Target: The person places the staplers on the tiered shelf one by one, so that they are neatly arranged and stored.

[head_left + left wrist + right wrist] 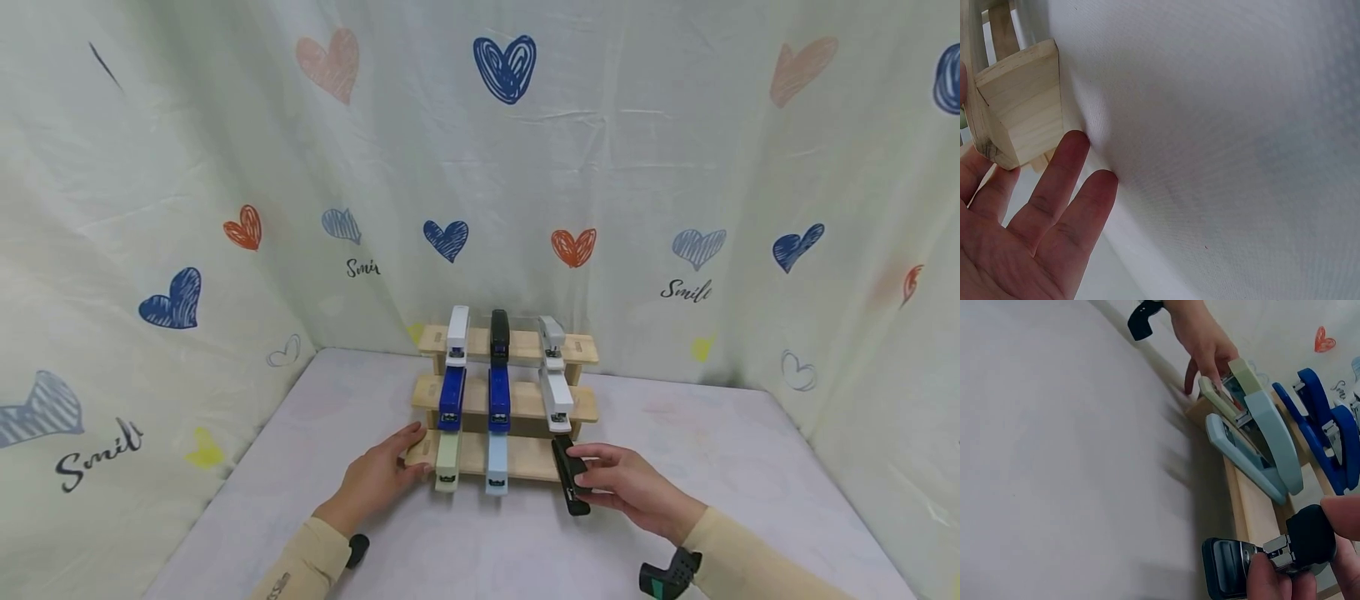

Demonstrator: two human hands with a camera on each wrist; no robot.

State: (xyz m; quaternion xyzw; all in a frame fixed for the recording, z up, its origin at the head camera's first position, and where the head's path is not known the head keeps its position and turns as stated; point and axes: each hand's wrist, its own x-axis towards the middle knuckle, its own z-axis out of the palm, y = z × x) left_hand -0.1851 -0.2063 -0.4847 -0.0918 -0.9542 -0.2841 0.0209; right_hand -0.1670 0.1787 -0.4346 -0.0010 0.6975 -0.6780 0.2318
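Note:
A three-tier wooden rack [528,457] holds staplers in three columns. My left hand [377,477] holds the left end of its lowest shelf, thumb at the front; in the left wrist view two fingertips touch the wooden end [1032,100], while the other fingers stretch past it. My right hand [632,490] pinches a black stapler [567,475] at the right end of that shelf, its front jutting over the edge. In the right wrist view, fingers and thumb are around the stapler's head [1311,536]. Beside it on the shelf are a light blue stapler [497,462] and a pale green stapler [447,461].
Two blue staplers [452,398] and a white stapler [557,400] sit on the middle shelf. Up top are a white stapler [457,333], a black stapler [499,335] and a grey-white stapler [552,340]. A heart-printed curtain [600,150] hangs behind the white table [675,442].

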